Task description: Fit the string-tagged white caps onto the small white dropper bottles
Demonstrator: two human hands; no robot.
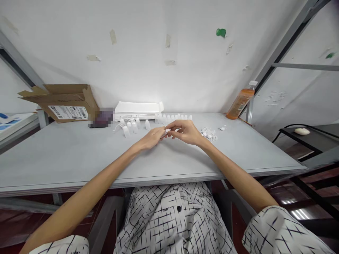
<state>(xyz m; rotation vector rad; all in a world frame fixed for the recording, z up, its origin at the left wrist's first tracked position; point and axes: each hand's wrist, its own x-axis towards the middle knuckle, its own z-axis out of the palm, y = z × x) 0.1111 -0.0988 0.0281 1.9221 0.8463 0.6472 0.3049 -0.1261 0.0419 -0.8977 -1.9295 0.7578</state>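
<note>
Over the middle of the table, my left hand (154, 137) and my right hand (186, 131) meet with their fingertips together. Between them shows a bit of a small white plastic piece (167, 131); fingers cover most of it, so its kind cannot be made out. Both hands are closed around it. Small white bottles (126, 132) stand upright in a loose group left of my hands, and a single white bottle (147, 124) stands closer in. Behind my hands runs a row of white bottles (174, 118). Right of my right hand lies a pile of small white stringy parts (209, 134).
An open cardboard box (67, 106) stands at the back left, beside a blurred dark item (102, 118). A flat stack of white cartons (139, 108) lies against the wall. At the back right leans a bottle of orange liquid (240, 103). The grey table (66, 155) ends just before my lap.
</note>
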